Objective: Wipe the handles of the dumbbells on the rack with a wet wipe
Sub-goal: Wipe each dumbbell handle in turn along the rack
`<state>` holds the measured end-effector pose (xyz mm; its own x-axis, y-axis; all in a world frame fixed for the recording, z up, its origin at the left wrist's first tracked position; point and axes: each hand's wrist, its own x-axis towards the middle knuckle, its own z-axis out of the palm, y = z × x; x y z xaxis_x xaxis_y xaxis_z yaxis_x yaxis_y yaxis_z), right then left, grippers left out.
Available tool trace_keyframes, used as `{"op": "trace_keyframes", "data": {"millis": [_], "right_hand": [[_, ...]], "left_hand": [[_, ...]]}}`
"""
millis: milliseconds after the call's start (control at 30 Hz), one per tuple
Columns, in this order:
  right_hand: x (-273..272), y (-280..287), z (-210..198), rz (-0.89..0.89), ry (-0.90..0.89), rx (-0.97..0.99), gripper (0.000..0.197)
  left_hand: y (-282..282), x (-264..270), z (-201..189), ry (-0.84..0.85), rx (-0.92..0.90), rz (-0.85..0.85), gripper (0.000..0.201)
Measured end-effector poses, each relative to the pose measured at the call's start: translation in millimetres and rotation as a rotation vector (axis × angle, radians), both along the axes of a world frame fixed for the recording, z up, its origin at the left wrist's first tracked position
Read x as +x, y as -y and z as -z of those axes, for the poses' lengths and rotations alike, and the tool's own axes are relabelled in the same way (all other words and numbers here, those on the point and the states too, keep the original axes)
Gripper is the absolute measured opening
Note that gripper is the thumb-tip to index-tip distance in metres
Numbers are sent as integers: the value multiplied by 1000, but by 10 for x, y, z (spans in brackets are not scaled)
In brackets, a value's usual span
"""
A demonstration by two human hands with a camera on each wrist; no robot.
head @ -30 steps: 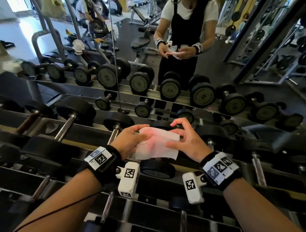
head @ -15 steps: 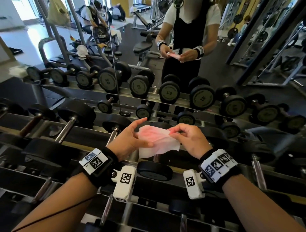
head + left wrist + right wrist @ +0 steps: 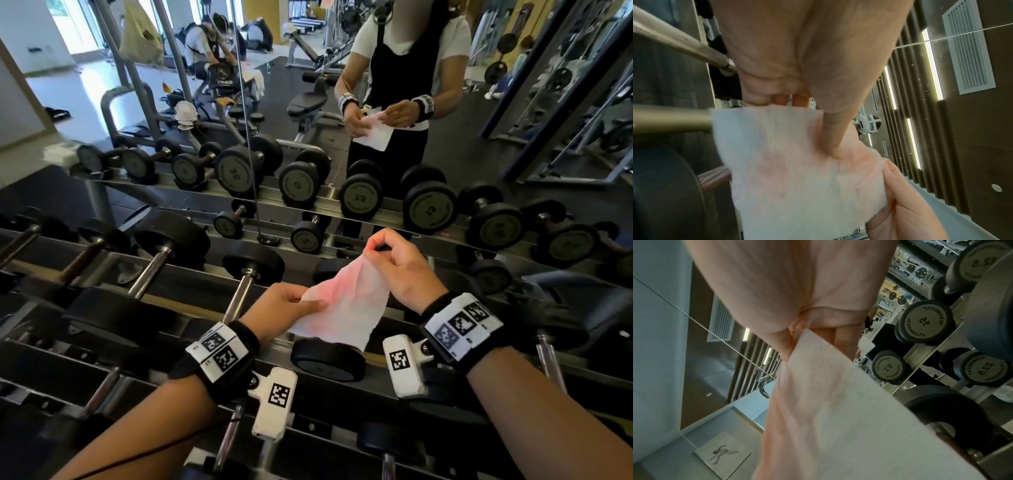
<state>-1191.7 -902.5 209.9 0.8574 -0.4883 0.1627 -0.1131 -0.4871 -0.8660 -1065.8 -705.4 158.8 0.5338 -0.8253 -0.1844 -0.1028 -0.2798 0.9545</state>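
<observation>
A white wet wipe (image 3: 346, 305) hangs stretched between both hands above the dumbbell rack (image 3: 191, 294). My left hand (image 3: 291, 301) pinches its lower left edge, thumb on top; the left wrist view shows the thumb pressing into the wipe (image 3: 797, 170). My right hand (image 3: 394, 263) pinches the upper corner, held higher and farther; in the right wrist view the wipe (image 3: 828, 402) drapes down from the fingers. Dumbbells with steel handles (image 3: 239, 294) lie on the rack just under the hands. Neither hand touches a handle.
Black dumbbells (image 3: 329, 356) fill the tiers of the rack, with more handles to the left (image 3: 150, 270) and right (image 3: 548, 356). A mirror behind the rack reflects me (image 3: 404, 85), the dumbbell ends (image 3: 428, 209) and gym machines.
The right hand lifted its corner of the wipe up and away, so the wipe went from lying flat to hanging stretched. The left hand shifted to a pinch on the lower edge.
</observation>
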Motion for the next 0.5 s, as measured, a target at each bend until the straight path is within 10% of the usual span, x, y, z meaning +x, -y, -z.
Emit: {"op": "trace_keyframes", "data": {"millis": [233,333,500], "right_hand": [[6,-137,358,162,-281,777,41],[-44,-157,452,98,-187,632,62],[-83,-121,438,3,-322,50,38]], "left_hand": [[124,-139,107,-375,-42,-269,41],[139,-98,183,-247,8,-340,33],[115,-13,258,6,105,-436,46]]}}
